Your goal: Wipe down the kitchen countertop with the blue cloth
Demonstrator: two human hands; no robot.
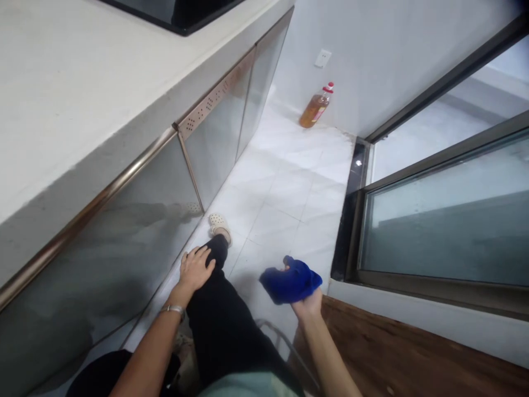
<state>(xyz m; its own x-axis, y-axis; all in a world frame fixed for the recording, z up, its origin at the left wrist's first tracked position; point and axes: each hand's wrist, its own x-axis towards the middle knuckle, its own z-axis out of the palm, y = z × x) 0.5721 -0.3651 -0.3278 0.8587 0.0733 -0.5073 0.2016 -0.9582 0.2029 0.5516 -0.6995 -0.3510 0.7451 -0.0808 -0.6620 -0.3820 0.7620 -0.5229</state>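
Holding blue cloth [291,281] in the right hand [308,305].

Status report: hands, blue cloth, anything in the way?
Left hand open on leg. Right hand holding blue cloth. Bottle on floor ahead, apart from both hands.

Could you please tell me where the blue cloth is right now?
In the head view, the blue cloth is in the person's right hand, below and slightly right of centre, to the right of the black trouser leg.
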